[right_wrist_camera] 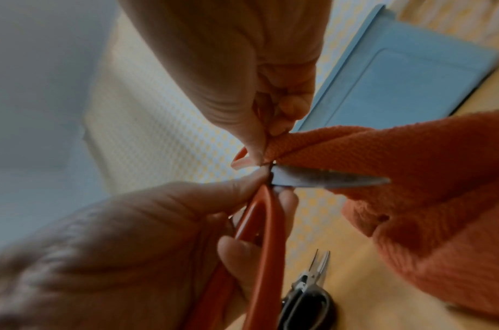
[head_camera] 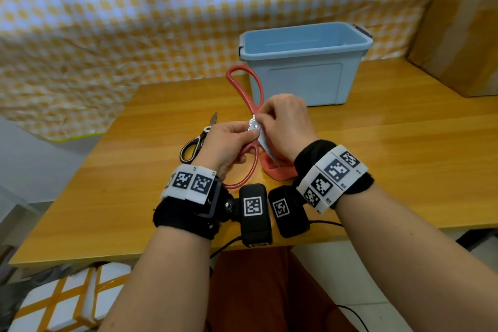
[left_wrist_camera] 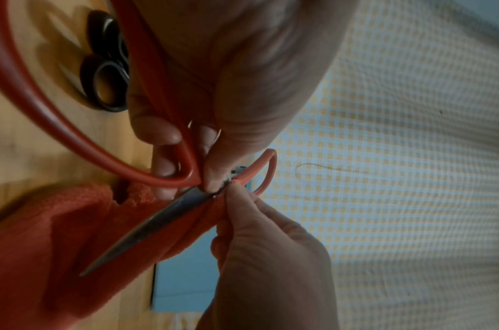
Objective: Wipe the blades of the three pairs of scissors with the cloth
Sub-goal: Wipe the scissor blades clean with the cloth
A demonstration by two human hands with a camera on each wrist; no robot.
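Left hand fingers clamp the red-handled scissors near the pivot; right hand fingers pinch the orange cloth against its blade above the surface.

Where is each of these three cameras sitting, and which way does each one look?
Head: worn on the head, looking down at the table; both forearms and hands show.
Left wrist: looks along the left hand gripping the red scissors.
Right wrist: looks along the right hand pinching the orange cloth.
All three share the red scissors, cloth and blue bin.
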